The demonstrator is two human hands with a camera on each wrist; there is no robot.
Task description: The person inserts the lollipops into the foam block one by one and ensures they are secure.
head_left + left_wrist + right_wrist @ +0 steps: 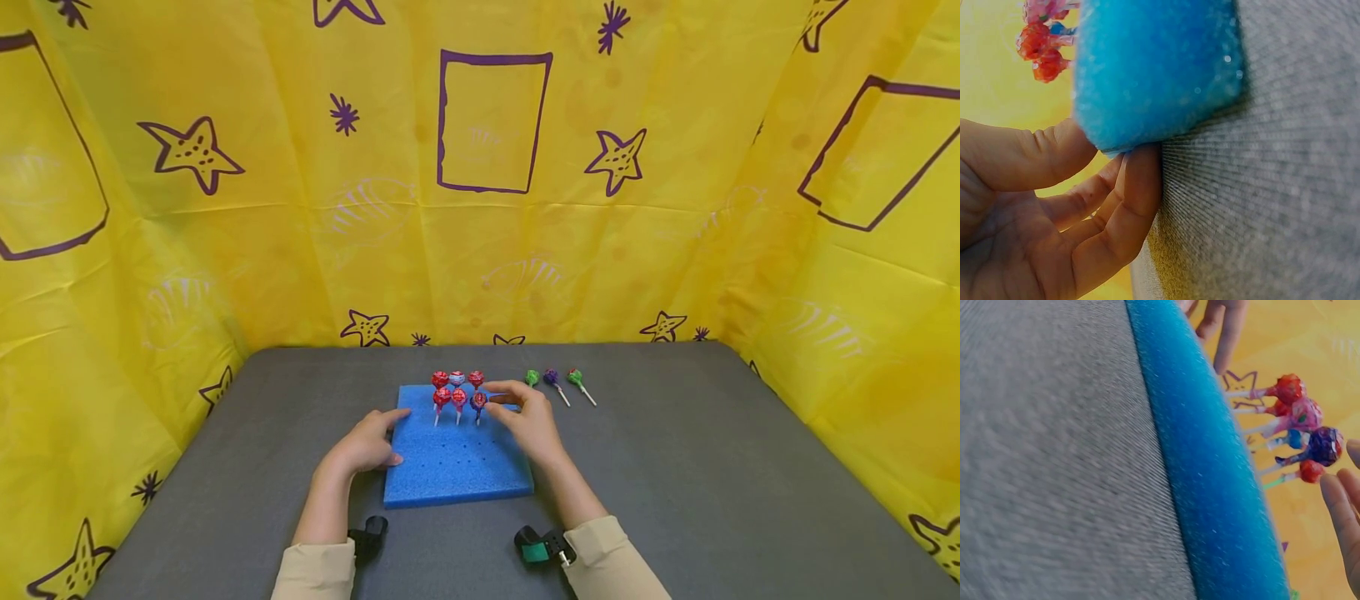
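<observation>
A blue foam board [450, 482] lies on the dark table, with several wrapped lollipops [442, 397] standing in two rows toward its back. My left hand [367, 442] holds the board's left edge; in the left wrist view its thumb [1041, 156] meets the upper edge and the curled fingers [1116, 231] lie against the side. My right hand [531, 421] is beside the purple lollipop [478, 402] at the right end of the front row. Thumb and fingertips are spread apart there, right at the candy head, which stands upright on its stick in the foam.
Beyond the board's back right corner lie a green lollipop [532, 377], a purple one [552, 377] and another green one [575, 377]. Small holes [462, 445] dot the front half of the board. A yellow patterned cloth [480, 267] encloses the table's back and sides.
</observation>
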